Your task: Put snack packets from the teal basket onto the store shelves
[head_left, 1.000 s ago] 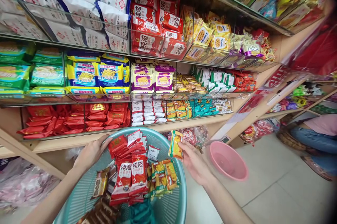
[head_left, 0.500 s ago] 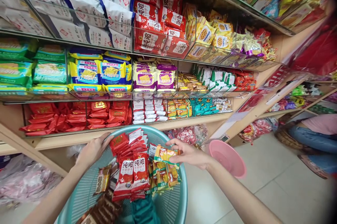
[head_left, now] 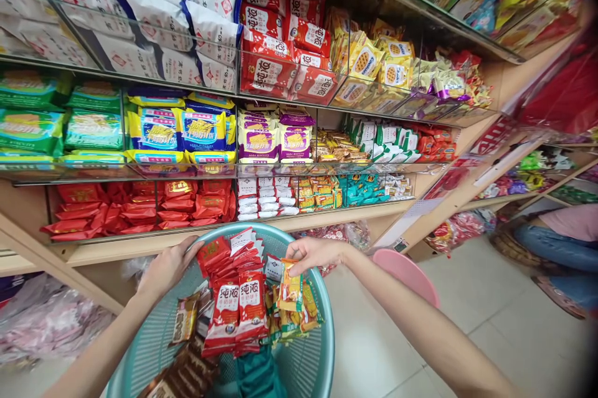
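My left hand (head_left: 166,268) grips the far-left rim of a teal plastic basket (head_left: 308,360) held in front of the shelves. My right hand (head_left: 314,253) reaches over the basket and pinches a small yellow-orange snack packet (head_left: 290,286) by its top edge, so it hangs upright over a pile of similar yellow packets (head_left: 306,314). Red-and-white biscuit packs (head_left: 238,311) fill the basket's middle, and brown wrapped bars (head_left: 184,373) lie at its near side.
Glass-fronted shelves (head_left: 327,169) hold rows of biscuit and snack packs in white, red, blue, purple, yellow and green. A pink plastic basin (head_left: 411,273) lies on the tiled floor at right. Another person in jeans (head_left: 555,248) crouches at the far right.
My right hand has carried the yellow packet from the basket's right rim leftward over its middle and turned it from flat to hanging. The left hand has kept its hold on the rim.
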`<move>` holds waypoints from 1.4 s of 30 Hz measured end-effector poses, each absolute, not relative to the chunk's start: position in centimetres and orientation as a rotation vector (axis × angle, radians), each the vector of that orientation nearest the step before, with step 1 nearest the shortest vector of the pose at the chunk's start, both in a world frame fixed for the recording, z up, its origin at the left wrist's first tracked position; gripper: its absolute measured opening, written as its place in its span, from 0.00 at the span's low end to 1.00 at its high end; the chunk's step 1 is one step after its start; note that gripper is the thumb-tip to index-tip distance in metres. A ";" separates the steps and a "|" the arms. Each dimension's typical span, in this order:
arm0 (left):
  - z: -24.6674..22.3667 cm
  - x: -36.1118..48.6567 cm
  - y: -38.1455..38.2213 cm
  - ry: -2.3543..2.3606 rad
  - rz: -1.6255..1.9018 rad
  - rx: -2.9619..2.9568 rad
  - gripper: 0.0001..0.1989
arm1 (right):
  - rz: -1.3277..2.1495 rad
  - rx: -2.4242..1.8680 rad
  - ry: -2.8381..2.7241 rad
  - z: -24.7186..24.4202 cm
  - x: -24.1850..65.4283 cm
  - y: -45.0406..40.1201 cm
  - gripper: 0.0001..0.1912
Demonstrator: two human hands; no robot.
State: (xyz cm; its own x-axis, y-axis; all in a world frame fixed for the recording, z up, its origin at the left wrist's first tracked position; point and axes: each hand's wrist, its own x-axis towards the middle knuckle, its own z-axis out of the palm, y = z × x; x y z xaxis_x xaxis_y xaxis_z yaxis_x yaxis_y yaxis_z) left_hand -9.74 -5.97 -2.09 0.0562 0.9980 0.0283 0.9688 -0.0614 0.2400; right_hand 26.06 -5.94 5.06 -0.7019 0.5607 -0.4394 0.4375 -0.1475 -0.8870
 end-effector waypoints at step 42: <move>-2.0 -9.8 -6.1 2.077 0.291 2.171 0.23 | 1.006 -1.229 -2.901 3.8 23.1 -10.0 0.31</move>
State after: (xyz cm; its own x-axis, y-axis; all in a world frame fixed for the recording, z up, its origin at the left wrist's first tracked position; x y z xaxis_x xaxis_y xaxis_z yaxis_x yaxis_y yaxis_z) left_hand -9.80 -6.12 -2.04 0.0380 0.9978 0.0535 0.9742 -0.0489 0.2203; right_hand 23.13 -9.96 3.77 -0.7122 0.5972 -0.3691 0.6975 0.5422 -0.4686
